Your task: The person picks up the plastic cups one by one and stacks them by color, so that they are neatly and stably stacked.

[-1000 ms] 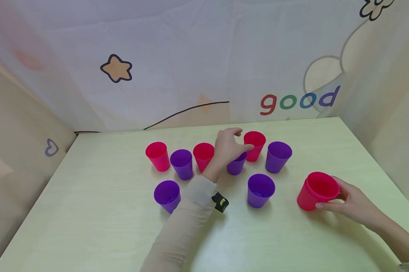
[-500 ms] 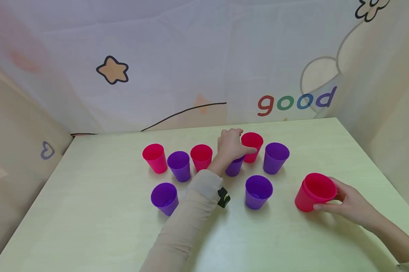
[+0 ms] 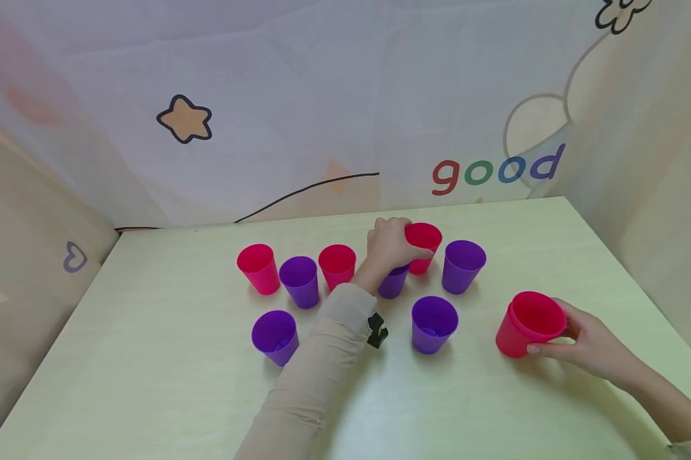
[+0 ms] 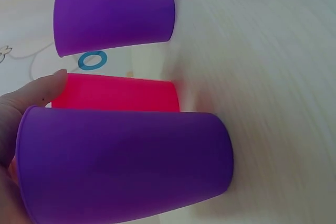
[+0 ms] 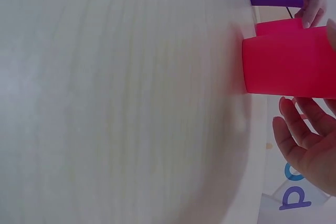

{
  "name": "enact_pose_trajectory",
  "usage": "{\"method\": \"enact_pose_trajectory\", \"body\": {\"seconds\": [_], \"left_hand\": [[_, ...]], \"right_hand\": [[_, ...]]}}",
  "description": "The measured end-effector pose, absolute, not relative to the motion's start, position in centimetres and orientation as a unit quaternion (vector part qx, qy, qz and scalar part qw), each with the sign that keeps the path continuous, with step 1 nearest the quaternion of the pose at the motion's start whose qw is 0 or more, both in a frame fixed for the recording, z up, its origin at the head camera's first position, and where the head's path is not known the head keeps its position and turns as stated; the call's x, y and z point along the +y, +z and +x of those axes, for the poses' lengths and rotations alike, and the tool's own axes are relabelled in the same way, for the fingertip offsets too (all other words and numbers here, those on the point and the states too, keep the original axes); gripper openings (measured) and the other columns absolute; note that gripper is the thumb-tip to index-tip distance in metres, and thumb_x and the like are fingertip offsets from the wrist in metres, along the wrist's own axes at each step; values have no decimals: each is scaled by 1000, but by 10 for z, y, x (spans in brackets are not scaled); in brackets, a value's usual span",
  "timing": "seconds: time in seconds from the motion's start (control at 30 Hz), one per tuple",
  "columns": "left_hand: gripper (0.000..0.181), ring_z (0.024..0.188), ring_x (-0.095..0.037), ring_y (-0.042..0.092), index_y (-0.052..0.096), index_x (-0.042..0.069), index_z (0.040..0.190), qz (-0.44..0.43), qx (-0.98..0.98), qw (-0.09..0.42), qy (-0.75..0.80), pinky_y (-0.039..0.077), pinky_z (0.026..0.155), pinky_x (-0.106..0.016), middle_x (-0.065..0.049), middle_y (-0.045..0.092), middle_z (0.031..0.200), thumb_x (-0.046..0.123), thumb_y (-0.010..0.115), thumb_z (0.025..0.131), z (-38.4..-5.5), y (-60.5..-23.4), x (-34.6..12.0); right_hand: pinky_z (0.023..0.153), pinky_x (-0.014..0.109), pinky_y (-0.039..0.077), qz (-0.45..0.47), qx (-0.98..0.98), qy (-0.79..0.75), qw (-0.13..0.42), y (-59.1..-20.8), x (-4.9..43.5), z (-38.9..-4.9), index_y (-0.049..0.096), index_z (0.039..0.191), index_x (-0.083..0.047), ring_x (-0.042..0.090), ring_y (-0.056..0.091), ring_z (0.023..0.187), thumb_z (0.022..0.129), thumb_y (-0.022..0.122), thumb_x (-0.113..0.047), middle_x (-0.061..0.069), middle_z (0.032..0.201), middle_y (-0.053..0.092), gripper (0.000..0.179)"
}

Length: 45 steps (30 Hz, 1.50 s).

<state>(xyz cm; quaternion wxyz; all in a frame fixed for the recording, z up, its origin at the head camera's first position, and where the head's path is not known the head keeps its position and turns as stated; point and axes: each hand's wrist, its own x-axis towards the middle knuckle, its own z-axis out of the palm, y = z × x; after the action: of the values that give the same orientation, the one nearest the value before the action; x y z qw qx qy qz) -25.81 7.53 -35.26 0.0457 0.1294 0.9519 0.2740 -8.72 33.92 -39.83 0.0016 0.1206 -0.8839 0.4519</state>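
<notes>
My left hand reaches over the table's back part and grips a red cup at its rim, thumb on the near side. In the left wrist view its thumb lies at the rim of that red cup, behind a large purple cup. The purple cup is partly covered by the hand in the head view. At the right, my right hand holds two nested red cups, thumb on the near side and fingers behind. The right wrist view shows these red cups upright, close to the tabletop.
Left of the left arm stand a red cup, a purple cup, another red cup and a nearer purple cup. Two more purple cups, one nearer and one farther, stand between the hands. A printed curtain backs the table.
My left hand has moved slightly toward the back red cup and its fingers have come onto the rim. The right hand keeps its hold on the nested cups. The head view has shifted slightly.
</notes>
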Motion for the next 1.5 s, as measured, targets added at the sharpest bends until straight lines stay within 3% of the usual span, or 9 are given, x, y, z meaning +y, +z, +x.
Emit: {"method": "enact_pose_trajectory", "body": {"seconds": [0.43, 0.73, 0.97, 1.5], "left_hand": [[65, 109, -18, 41, 51, 12, 128, 152, 917, 14, 368, 45, 81, -32, -2, 53, 115, 37, 74, 73, -253, -349, 71], [64, 110, -17, 43, 50, 11, 127, 173, 890, -12, 422, 46, 81, -32, -2, 52, 118, 30, 76, 71, -242, -337, 64], [64, 112, -17, 43, 50, 10, 127, 181, 881, -26, 436, 45, 85, -33, -3, 53, 119, 30, 76, 72, -235, -330, 57], [65, 114, -17, 41, 49, 12, 129, 204, 871, -34, 445, 44, 85, -33, -2, 51, 122, 30, 76, 72, -223, -315, 47]], "right_hand": [[68, 24, 49, 105, -888, 448, -6, -396, 340, -85, 45, 123, 2, 1, 57, 87, 74, 73, -6, -14, 102, 57, 57], [69, 20, 49, 143, -871, 469, 34, -394, 348, -82, 41, 128, 2, 5, 58, 88, 76, 67, 7, -15, 112, 53, 59], [70, 17, 49, 148, -862, 481, 58, -396, 351, -79, 45, 125, 4, 2, 57, 92, 76, 64, 12, -13, 111, 55, 54], [70, 15, 48, 121, -864, 480, 85, -390, 351, -77, 46, 127, 2, 0, 55, 94, 79, 61, 11, -14, 109, 56, 51]]}}
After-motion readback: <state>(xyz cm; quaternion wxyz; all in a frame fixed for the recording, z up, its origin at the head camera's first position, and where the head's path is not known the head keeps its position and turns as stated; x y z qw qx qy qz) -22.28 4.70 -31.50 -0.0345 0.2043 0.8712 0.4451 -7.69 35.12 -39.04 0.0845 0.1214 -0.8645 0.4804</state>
